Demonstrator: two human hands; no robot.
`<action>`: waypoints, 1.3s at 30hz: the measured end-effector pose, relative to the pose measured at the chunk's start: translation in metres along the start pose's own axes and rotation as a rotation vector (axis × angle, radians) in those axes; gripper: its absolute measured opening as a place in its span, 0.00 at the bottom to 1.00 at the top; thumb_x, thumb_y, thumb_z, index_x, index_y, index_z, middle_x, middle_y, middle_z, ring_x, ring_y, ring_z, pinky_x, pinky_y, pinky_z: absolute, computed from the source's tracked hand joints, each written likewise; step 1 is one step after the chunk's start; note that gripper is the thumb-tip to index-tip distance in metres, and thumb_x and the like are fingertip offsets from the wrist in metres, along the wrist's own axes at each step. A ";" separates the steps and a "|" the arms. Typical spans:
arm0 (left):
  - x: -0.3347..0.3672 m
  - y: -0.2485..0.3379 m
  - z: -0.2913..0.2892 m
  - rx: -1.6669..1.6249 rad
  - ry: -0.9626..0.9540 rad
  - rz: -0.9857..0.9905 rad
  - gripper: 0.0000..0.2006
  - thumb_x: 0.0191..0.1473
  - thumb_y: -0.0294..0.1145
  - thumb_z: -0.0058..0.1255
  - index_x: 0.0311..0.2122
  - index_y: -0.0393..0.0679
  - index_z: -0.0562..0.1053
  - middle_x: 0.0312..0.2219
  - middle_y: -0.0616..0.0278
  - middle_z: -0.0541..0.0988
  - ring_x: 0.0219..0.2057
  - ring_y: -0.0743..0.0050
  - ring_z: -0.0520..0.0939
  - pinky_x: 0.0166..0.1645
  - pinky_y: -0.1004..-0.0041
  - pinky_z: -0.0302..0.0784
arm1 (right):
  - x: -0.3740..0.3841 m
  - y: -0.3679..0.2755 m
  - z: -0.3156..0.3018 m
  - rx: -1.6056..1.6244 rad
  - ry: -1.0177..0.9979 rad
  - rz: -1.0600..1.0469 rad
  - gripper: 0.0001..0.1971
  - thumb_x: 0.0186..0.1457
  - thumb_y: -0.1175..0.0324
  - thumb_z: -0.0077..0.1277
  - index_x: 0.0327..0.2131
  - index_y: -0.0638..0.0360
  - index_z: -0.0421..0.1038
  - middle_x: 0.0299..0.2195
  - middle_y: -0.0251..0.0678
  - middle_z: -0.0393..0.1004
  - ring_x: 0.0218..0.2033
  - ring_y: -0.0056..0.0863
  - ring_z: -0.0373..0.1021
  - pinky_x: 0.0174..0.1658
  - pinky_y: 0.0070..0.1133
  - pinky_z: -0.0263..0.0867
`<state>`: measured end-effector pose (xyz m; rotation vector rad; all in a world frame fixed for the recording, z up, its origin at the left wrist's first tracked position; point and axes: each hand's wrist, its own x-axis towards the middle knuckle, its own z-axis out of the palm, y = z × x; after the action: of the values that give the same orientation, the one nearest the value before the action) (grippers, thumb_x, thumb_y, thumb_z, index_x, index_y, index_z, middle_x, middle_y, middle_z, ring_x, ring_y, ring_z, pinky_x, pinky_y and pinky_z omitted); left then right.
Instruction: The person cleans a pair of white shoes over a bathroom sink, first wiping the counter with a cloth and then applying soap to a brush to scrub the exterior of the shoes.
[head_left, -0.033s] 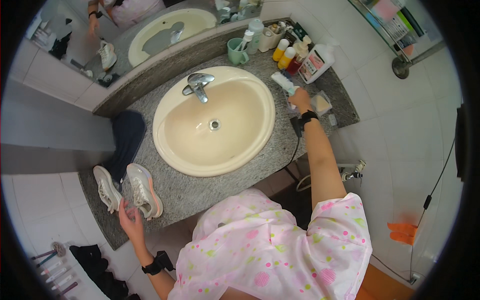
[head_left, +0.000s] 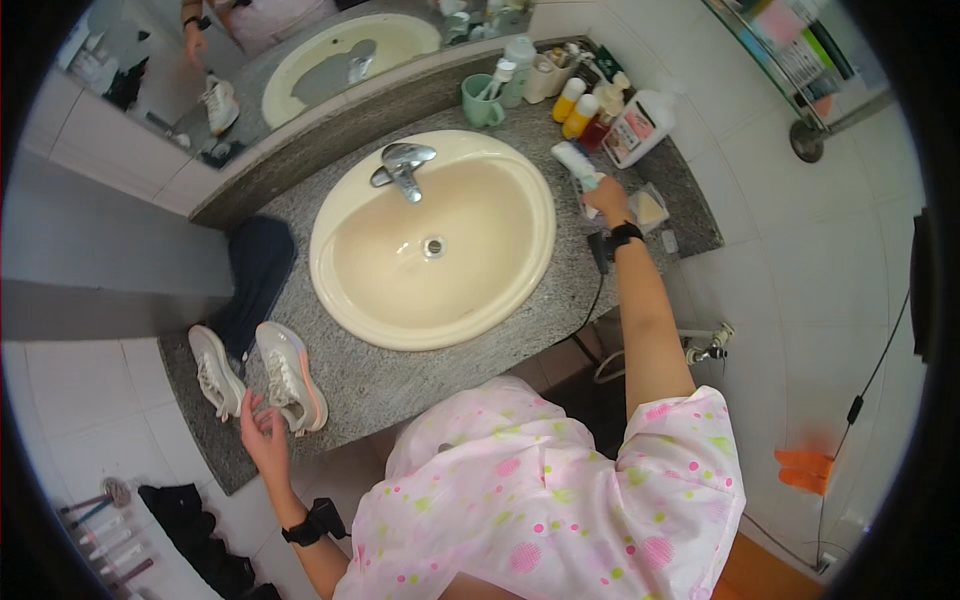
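Note:
My right hand (head_left: 608,198) is closed at the right side of the counter, around the pale green end of a white oblong thing (head_left: 573,160); its exact kind I cannot make out. My left hand (head_left: 264,440) is at the front left edge, fingers apart and slightly bent, holding nothing. Just beyond those fingers stand two light-coloured lace-up sneakers, the left sneaker (head_left: 215,372) and the right sneaker (head_left: 291,378) with a peach-edged sole. Whether the fingertips touch either one is unclear. Behind them lies a dark blue cloth (head_left: 262,262).
A cream oval basin (head_left: 375,325) with a chrome faucet (head_left: 402,168) fills the middle of the grey stone counter (head_left: 365,395). Behind it are a green mug (head_left: 483,106), two yellow-and-white bottles (head_left: 574,112) and a white jug (head_left: 638,128). A clear dish (head_left: 649,208) sits beside my right hand.
The whole view has shifted slightly. My left hand's fingers look a little more bent; my right hand keeps its grip on the white thing.

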<state>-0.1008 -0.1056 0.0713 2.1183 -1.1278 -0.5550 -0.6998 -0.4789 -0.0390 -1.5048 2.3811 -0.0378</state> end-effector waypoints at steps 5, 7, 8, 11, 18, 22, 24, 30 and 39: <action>0.017 0.009 0.010 -0.421 -0.373 -0.095 0.22 0.53 0.20 0.46 0.55 0.37 0.62 0.44 0.55 0.74 0.39 0.72 0.78 0.44 0.76 0.73 | 0.016 0.065 0.007 0.797 -0.182 -0.116 0.22 0.42 0.62 0.61 0.37 0.71 0.72 0.28 0.39 0.76 0.26 0.28 0.73 0.28 0.24 0.68; 0.012 0.015 0.012 -0.499 -0.488 -0.164 0.21 0.55 0.21 0.45 0.55 0.37 0.63 0.42 0.55 0.75 0.39 0.72 0.79 0.44 0.76 0.74 | -0.037 0.024 -0.032 0.892 -0.311 -0.071 0.17 0.48 0.67 0.56 0.40 0.69 0.71 0.31 0.38 0.78 0.28 0.24 0.75 0.28 0.20 0.70; 0.015 0.023 0.018 -0.535 -0.540 -0.197 0.20 0.55 0.22 0.44 0.55 0.37 0.63 0.41 0.55 0.76 0.39 0.71 0.79 0.45 0.76 0.74 | -0.074 -0.008 -0.050 0.973 -0.349 -0.155 0.19 0.49 0.67 0.55 0.43 0.69 0.69 0.32 0.39 0.78 0.29 0.24 0.75 0.28 0.18 0.69; 0.023 0.055 0.053 -0.625 -0.698 -0.180 0.21 0.59 0.28 0.44 0.57 0.38 0.60 0.42 0.54 0.76 0.41 0.70 0.79 0.46 0.73 0.74 | -0.164 -0.081 -0.057 1.148 -0.454 -0.236 0.18 0.50 0.67 0.54 0.44 0.67 0.67 0.29 0.38 0.78 0.23 0.17 0.72 0.19 0.11 0.62; 0.043 0.135 0.164 -1.127 -0.720 -0.327 0.32 0.63 0.51 0.34 0.65 0.47 0.43 0.54 0.53 0.64 0.53 0.65 0.68 0.51 0.67 0.70 | -0.267 -0.186 0.021 0.690 -0.514 -0.789 0.15 0.52 0.66 0.51 0.38 0.69 0.71 0.30 0.43 0.77 0.27 0.35 0.73 0.32 0.27 0.68; 0.058 0.121 0.188 -1.147 -0.573 -0.394 0.37 0.60 0.62 0.31 0.65 0.49 0.42 0.54 0.50 0.62 0.56 0.61 0.65 0.57 0.61 0.64 | -0.303 -0.210 0.031 0.500 -0.525 -0.987 0.20 0.50 0.63 0.53 0.42 0.70 0.66 0.31 0.49 0.73 0.28 0.45 0.70 0.36 0.31 0.67; 0.062 0.109 0.188 -1.244 -0.602 -0.398 0.38 0.58 0.64 0.33 0.65 0.50 0.44 0.53 0.49 0.62 0.55 0.61 0.66 0.57 0.60 0.65 | -0.308 -0.214 0.023 0.675 -0.659 -1.004 0.24 0.48 0.62 0.56 0.44 0.69 0.64 0.31 0.49 0.71 0.32 0.44 0.70 0.39 0.30 0.66; 0.066 0.104 0.190 -1.562 -0.771 -0.564 0.32 0.58 0.60 0.36 0.60 0.48 0.54 0.51 0.51 0.65 0.53 0.56 0.69 0.54 0.58 0.69 | -0.300 -0.205 0.011 0.682 -0.769 -0.783 0.23 0.61 0.59 0.46 0.50 0.70 0.64 0.42 0.49 0.71 0.43 0.31 0.69 0.47 0.23 0.63; 0.079 0.080 0.196 -1.697 -0.847 -0.701 0.23 0.61 0.48 0.37 0.56 0.47 0.62 0.37 0.54 0.73 0.39 0.63 0.74 0.38 0.63 0.72 | -0.277 -0.186 -0.002 0.430 -0.100 -0.895 0.10 0.56 0.72 0.46 0.42 0.64 0.65 0.38 0.45 0.70 0.33 0.41 0.71 0.34 0.31 0.67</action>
<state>-0.2271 -0.2743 -0.0104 0.5838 0.1003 -1.9168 -0.4288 -0.3173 0.0697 -2.1080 1.3259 -0.6087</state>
